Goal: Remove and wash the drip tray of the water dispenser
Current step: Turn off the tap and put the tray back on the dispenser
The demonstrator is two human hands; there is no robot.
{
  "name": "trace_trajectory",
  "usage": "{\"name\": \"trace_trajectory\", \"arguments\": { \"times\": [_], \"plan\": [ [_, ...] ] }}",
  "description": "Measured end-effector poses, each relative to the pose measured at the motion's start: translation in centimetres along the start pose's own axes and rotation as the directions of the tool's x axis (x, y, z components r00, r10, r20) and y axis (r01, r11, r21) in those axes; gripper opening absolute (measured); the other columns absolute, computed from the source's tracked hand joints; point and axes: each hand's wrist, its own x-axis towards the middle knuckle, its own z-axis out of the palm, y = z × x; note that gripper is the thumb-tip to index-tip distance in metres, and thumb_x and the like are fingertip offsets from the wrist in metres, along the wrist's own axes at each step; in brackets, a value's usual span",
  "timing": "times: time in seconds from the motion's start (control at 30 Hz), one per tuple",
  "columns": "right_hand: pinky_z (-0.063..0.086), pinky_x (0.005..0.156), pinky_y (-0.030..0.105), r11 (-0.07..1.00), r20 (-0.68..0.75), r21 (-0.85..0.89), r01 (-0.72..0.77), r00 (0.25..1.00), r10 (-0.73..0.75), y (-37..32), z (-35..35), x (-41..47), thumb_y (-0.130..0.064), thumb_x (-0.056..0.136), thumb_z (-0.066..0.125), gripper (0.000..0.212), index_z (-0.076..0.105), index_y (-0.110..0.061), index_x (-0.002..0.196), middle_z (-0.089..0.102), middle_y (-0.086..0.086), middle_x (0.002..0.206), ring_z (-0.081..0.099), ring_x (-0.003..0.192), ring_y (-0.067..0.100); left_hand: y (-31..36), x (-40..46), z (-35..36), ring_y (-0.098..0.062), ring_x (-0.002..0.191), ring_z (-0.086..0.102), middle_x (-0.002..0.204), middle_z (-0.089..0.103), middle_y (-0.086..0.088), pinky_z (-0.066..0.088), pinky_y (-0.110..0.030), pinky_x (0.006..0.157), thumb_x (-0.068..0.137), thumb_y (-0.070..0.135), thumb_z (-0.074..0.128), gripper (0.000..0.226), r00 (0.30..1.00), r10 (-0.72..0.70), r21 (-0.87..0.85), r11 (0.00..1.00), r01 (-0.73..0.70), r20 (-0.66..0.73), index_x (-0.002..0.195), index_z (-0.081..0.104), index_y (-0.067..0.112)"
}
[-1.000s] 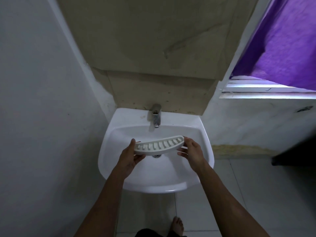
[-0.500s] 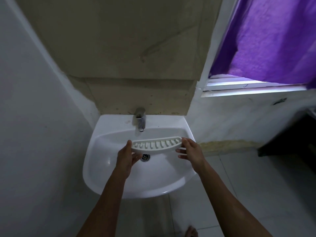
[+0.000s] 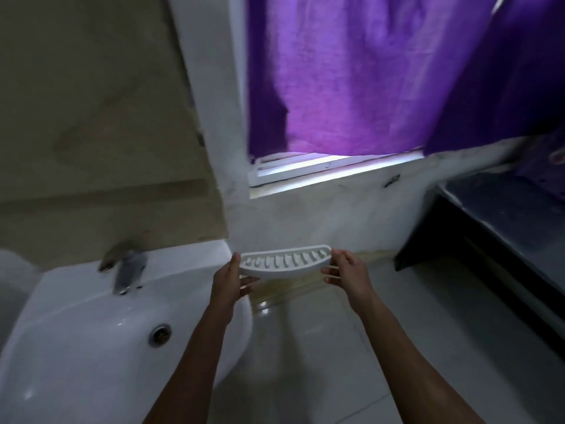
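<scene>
The drip tray (image 3: 284, 261) is white, curved and slotted along its top. I hold it level in the air by its two ends. My left hand (image 3: 230, 281) grips the left end, thumb on top and fingers underneath. My right hand (image 3: 348, 274) grips the right end the same way. The tray hangs to the right of the white sink (image 3: 76, 347), over the floor by the wall. The sink's metal tap (image 3: 127, 269) stands at the basin's back edge and its drain (image 3: 159, 335) shows in the bowl.
A window with a purple curtain (image 3: 351, 75) fills the wall ahead. A dark counter (image 3: 489, 228) runs along the right side. Pale floor tiles (image 3: 321, 347) lie below the tray. A beige panel (image 3: 91, 117) covers the wall above the sink.
The tray and both hands have moved from above the sink bowl to the right, past the basin's edge. The view has swung right, so the sink now sits at lower left.
</scene>
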Motion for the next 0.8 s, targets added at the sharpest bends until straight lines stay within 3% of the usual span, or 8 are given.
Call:
{"name": "trace_trajectory", "arguments": {
  "times": [0.17,0.43,0.53,0.8],
  "plan": [
    [0.056,0.054,0.029,0.999,-0.125,0.048,0.024,0.992,-0.018,-2.8,-9.9,3.8,-0.025,0.099,0.054,0.017,0.067,-0.018,0.092,0.067,0.004,0.081,0.068,0.061,0.016,-0.2,1.0,12.2,-0.017,0.063,0.073,0.089,0.073,-0.007,0.052,-0.024,0.046,0.1,0.038,0.047,0.029,0.99,0.046,0.053,0.997,-0.053,0.135,0.096,0.064,0.016],
    [0.056,0.05,0.025,0.986,-0.344,0.132,0.1,0.938,-0.049,-6.4,-23.3,7.4,-0.019,0.101,0.054,0.017,0.067,-0.009,0.101,0.064,0.009,0.075,0.063,0.05,0.01,-1.0,2.4,28.8,-0.023,0.071,0.068,0.085,0.072,-0.009,0.056,-0.029,0.062,0.095,0.036,0.056,0.027,0.951,0.047,0.158,0.982,-0.099,0.307,0.093,0.067,0.012],
    [0.057,0.051,0.025,0.979,-0.416,0.159,0.128,0.908,-0.051,-7.2,-27.5,8.9,-0.018,0.1,0.055,0.017,0.068,-0.007,0.102,0.063,0.012,0.076,0.062,0.054,0.014,-1.1,3.1,34.4,-0.019,0.062,0.067,0.076,0.073,-0.004,0.055,-0.027,0.058,0.095,0.034,0.058,0.024,0.928,0.049,0.18,0.976,-0.123,0.368,0.089,0.068,0.013],
    [0.06,0.054,0.026,0.957,-0.567,0.208,0.2,0.822,-0.049,-9.7,-35.7,13.8,-0.017,0.099,0.058,0.018,0.068,-0.003,0.104,0.065,0.011,0.076,0.061,0.059,0.016,-1.6,7.2,47.5,-0.018,0.061,0.069,0.082,0.073,-0.01,0.05,-0.027,0.056,0.094,0.034,0.059,0.027,0.858,0.013,0.242,0.957,-0.16,0.514,0.092,0.069,0.01]
  ]
}}
